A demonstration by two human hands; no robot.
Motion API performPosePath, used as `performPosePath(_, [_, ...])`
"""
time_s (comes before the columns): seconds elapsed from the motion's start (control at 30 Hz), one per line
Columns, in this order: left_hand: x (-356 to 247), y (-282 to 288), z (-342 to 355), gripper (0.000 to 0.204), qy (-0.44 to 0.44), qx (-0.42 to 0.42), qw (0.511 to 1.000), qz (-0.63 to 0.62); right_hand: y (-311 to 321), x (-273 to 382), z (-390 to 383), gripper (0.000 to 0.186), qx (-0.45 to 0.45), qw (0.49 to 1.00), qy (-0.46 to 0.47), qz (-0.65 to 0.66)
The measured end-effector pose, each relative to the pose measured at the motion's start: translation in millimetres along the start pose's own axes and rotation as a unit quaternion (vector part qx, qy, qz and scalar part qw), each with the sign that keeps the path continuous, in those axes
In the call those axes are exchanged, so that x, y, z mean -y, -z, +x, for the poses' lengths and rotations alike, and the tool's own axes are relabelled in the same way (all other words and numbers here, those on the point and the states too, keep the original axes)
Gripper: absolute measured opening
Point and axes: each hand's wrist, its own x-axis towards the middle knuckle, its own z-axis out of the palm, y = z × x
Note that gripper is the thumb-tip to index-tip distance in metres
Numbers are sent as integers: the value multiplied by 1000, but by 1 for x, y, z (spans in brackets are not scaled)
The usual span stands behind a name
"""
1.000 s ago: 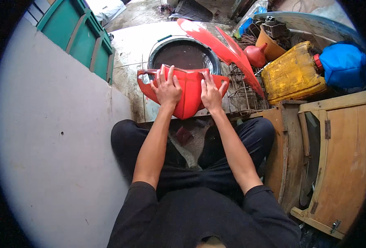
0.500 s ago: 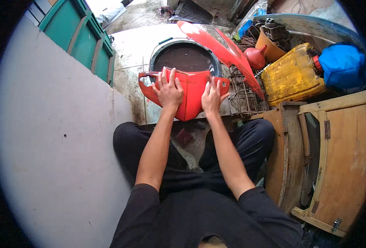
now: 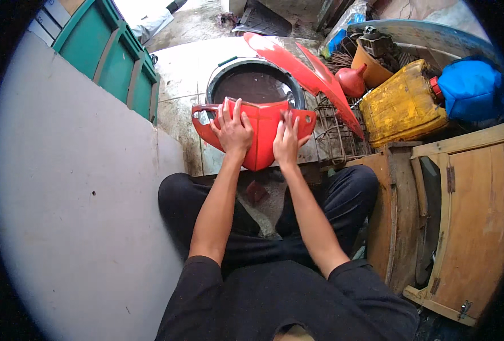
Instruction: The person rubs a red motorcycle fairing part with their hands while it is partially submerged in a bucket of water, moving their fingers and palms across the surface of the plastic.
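Note:
A curved red plastic panel [image 3: 258, 145] with holes at both ends lies across the front of a round dark tub [image 3: 253, 80] of murky liquid. My left hand [image 3: 232, 132] rests on the panel's left half with fingers spread toward its upper edge. On the right half lies my right hand [image 3: 287, 142], fingers extended; its fingertips are slightly blurred, and anything under them is too unclear to make out. Behind the tub's right side, a longer red panel [image 3: 286, 59] leans beside rusty wire racks [image 3: 337, 136].
Left, a white wall [image 3: 75, 204] and green door [image 3: 110, 74]. Right, a red funnel [image 3: 351, 80], orange container [image 3: 370, 71], yellow jerrycan [image 3: 399, 102], blue-covered object [image 3: 471, 88] and wooden cabinet [image 3: 473, 216]. The tub stands on a dirty tiled slab [image 3: 181, 74], my knees against its front.
My right hand has shifted slightly over the panel's right half, its fingers changing position. My left hand keeps its place on the panel. The whole view has moved a little downward in the picture.

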Motion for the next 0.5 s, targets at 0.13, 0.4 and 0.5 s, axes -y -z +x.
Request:
performPosePath(0.13, [-6,-1,-1,45,-4,2,1000,-7,0,-10,-7,54,-26,1000,7,-8])
performPosePath(0.4, [-14,-3,0,45,-8,13,1000,-14,7,-19,42,53,-6,1000,-10,-24])
performPosePath(0.5, [-3,-1,0,45,-1,7,1000,0,3,-11,-25,55,5,1000,19,-24])
